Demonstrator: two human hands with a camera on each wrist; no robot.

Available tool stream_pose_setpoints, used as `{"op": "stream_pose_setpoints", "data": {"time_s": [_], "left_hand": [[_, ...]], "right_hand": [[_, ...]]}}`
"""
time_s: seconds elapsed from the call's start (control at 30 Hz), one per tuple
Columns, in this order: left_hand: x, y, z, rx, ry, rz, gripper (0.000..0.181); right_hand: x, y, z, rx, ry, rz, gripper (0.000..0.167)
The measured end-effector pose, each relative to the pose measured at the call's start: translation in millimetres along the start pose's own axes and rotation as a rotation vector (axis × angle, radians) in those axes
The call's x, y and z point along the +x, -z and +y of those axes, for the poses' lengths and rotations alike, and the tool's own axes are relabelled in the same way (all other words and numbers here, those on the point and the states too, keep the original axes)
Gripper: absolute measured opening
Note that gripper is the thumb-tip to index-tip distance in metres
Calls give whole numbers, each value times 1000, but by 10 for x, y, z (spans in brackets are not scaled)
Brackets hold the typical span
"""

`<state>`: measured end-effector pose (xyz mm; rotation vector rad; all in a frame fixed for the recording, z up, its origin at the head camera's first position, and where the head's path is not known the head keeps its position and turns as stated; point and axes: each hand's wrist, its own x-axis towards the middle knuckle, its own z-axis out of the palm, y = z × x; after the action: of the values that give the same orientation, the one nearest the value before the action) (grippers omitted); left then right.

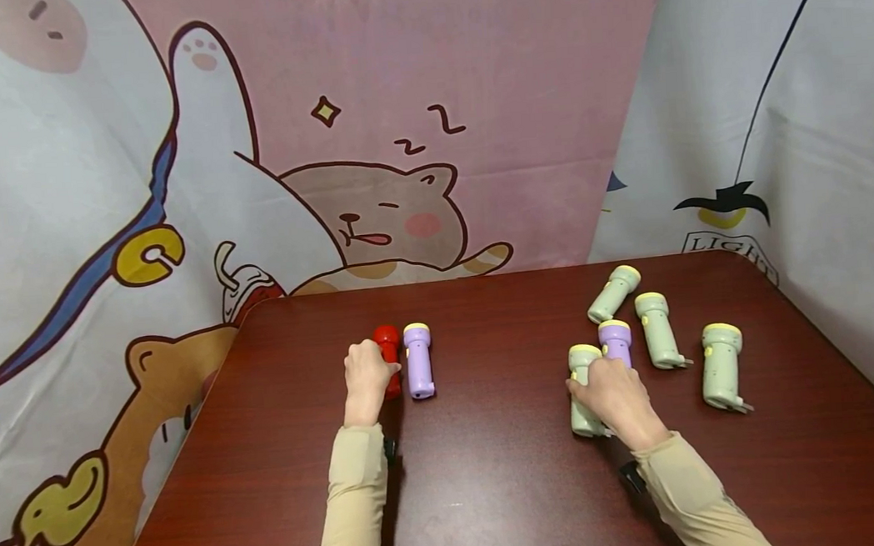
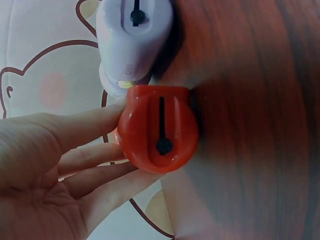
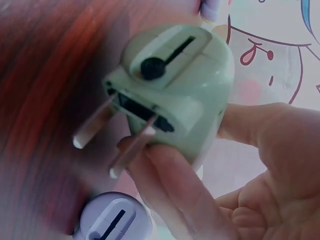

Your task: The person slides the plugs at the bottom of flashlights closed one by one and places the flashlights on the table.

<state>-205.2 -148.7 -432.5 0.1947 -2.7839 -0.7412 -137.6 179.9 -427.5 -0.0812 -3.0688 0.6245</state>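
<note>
On the left of the table, my left hand (image 1: 366, 376) grips a red flashlight (image 1: 387, 336) between thumb and fingers. Its rounded tail end (image 2: 160, 127), with a black slider in a slot, faces the left wrist camera. A purple flashlight (image 1: 418, 362) lies just right of it, apart from the hand. My right hand (image 1: 616, 397) holds a pale green flashlight (image 1: 584, 414) by its sides. Two metal plug prongs (image 3: 132, 150) stick out of its tail in the right wrist view. Another purple flashlight (image 1: 615, 339) lies close beside that one, partly hidden behind the right hand.
Further pale green flashlights lie at the right: one tilted at the back (image 1: 613, 294), one (image 1: 658, 333) in the middle and one (image 1: 722, 364) nearer the right edge. The last two have prongs out. A cartoon-printed cloth (image 1: 518, 118) hangs behind the brown table (image 1: 495, 478).
</note>
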Motion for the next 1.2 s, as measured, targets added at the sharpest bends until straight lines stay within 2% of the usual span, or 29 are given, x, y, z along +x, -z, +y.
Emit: {"op": "stream_pose_setpoints", "data": {"time_s": [0.13,0.3,0.43,0.8,0.9,1.03,1.2], "left_hand": [[-17,5,-15,-14,8,-1,28],[-22,15,-32,-25,49,-38,24],[-20,21,-38,-28,57,-51,26],[-48,12,-22,-17,55,-28,34],[-70,6,-10,-5,29,-1,33],[-96,-2,28,-17,-25,86,33],[-132,-24,178,-72,-116,189,41]], "right_hand": [[16,-13,-14,9,13,36,36],[43,-16,-32,15,37,83,37],[70,-15,-43,20,51,112,37],[177,-20,-91,44,77,187,37],[220,-15,-128,49,82,213,39],[282,4,-196,69,78,236,43],[364,34,-289,100,86,265,44]]}}
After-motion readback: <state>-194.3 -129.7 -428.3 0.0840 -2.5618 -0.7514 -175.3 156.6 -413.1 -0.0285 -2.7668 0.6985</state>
